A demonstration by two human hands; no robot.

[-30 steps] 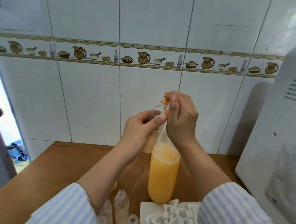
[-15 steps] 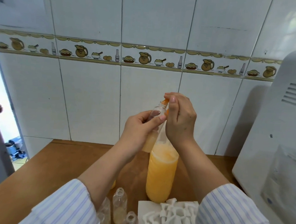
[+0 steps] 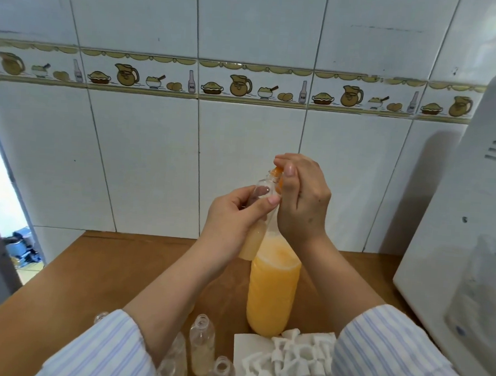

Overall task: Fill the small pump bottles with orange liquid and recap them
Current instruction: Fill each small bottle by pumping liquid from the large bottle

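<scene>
My left hand [image 3: 233, 216] grips a small clear bottle [image 3: 262, 188], tilted, held up over the table, with pale orange liquid in its lower part. My right hand [image 3: 304, 203] is curled round an orange piece [image 3: 276, 172] at that bottle's mouth, and hides most of it. Right below stands a large clear bottle [image 3: 272, 291], mostly full of orange liquid; its top is hidden behind my hands. Near the front edge stand three small uncapped bottles [image 3: 202, 345], one holding a little liquid.
A heap of white pump caps [image 3: 294, 362] lies on a white paper [image 3: 241, 344] at the front right. A big white appliance [image 3: 463, 259] flanks the wooden table [image 3: 90, 271] on the right. A tiled wall stands behind, and a doorway opens at the left.
Both hands keep the same hold on the small bottle and the orange piece. Only the view has shifted slightly.
</scene>
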